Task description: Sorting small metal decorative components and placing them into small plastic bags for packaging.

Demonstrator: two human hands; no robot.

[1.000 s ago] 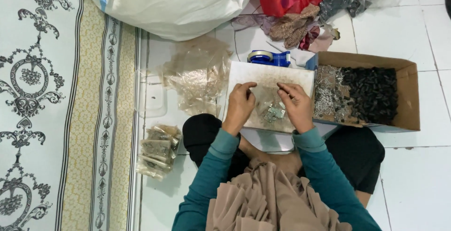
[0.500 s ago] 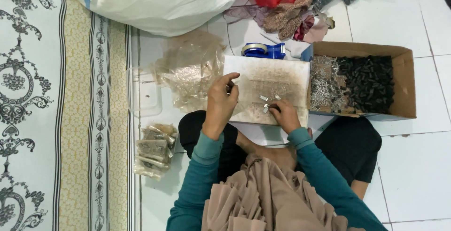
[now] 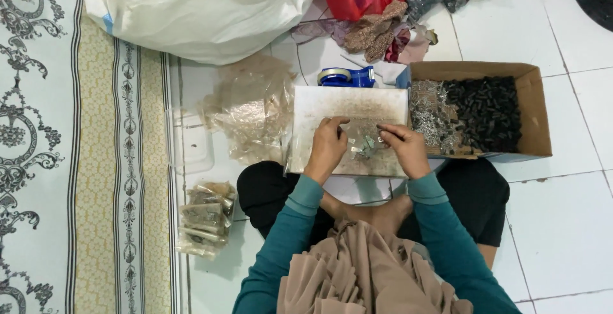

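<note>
1. Bundled filled packets (image 3: 205, 218) lie on the floor at far left, near a heap of empty clear bags (image 3: 250, 108).
2. Her left hand (image 3: 328, 145) rests curled on a pale board (image 3: 348, 104); whether it pinches anything, I cannot tell.
3. Small metal pieces (image 3: 363, 146) sit on the board between both hands.
4. Her right hand (image 3: 403, 148) is loosely curled beside them, grip unclear.
5. Cardboard box (image 3: 533, 116) of silver and black parts stands at right.

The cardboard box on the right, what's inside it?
The cardboard box holds two piles: small silvery metal pieces on the side nearer the board, and small black pieces filling the rest. They cover the box floor, so anything beneath them is hidden.
</note>
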